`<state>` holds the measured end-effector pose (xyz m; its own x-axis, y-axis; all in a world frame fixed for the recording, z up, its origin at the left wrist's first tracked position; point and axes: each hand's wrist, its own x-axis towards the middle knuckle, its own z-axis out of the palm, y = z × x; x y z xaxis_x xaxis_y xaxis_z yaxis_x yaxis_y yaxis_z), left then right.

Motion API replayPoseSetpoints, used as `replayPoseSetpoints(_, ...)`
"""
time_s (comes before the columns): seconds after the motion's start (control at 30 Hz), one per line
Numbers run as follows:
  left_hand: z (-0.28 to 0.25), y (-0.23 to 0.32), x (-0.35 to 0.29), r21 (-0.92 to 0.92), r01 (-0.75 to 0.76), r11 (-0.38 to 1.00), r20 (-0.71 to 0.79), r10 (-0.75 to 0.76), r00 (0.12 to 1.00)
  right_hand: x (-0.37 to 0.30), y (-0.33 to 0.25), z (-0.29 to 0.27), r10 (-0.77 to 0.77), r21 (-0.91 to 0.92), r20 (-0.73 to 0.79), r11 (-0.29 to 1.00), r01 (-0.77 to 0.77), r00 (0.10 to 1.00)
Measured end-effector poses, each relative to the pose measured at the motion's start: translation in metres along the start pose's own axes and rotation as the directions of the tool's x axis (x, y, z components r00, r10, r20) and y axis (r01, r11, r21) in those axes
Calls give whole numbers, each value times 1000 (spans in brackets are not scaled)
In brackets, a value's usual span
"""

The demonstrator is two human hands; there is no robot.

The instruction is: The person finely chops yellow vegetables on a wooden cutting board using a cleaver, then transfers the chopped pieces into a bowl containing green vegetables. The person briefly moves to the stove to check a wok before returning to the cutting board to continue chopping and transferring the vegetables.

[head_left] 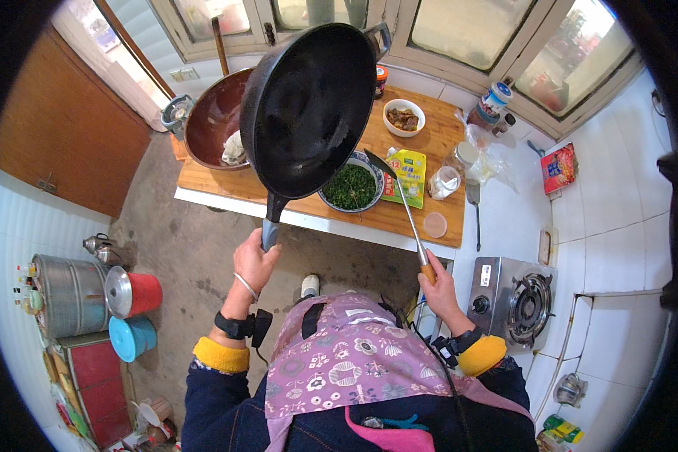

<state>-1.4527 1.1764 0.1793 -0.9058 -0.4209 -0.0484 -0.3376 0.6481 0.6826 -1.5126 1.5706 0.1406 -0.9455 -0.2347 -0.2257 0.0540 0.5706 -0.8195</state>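
My left hand (253,262) is closed round the grey handle of a black wok (309,113), lifted and tilted so its dark inside faces me. Inside it no food shows. In my right hand (438,290) is a long metal spatula (409,211), gripped by its wooden handle, its blade up near the wok's right side. Behind and below the wok stands a patterned bowl (378,167) of chopped greens (349,187), partly hidden by the wok. A yellow packet (410,177) lies next to the bowl, under the spatula's shaft.
The wooden board (444,135) also bears a white bowl (404,118) of brown food, glass jars and a brown basin (211,120) holding a cloth. A gas stove (516,301) stands to the right. Pots and a red bucket (145,292) sit on the left.
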Motion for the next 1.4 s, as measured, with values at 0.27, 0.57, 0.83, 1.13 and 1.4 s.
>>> replayPoseSetpoints(0.27, 14, -5, -1, -213, 39, 976, 33, -33, 999, 2, 7, 23, 71, 308, 119, 946, -105, 990)
replayPoseSetpoints(0.57, 18, 11, 7, -427, 86, 900, 70, -62, 996, -27, -5, 19, -14, 156, 110, 988, -4, 994)
replayPoseSetpoints(0.83, 10, -14, 22, -339, 7, 941, 75, 20, 997, -25, -51, 3, -312, -444, -100, 864, 238, 945)
replayPoseSetpoints(1.13, -1, -36, 27, 2, -190, 982, 63, 189, 980, 25, -126, -18, -461, -856, 108, 407, 318, 881)
replayPoseSetpoints(1.4, -12, -39, 38, 65, -171, 983, 110, 164, 980, -39, -114, -9, -234, -860, 76, 476, 183, 969)
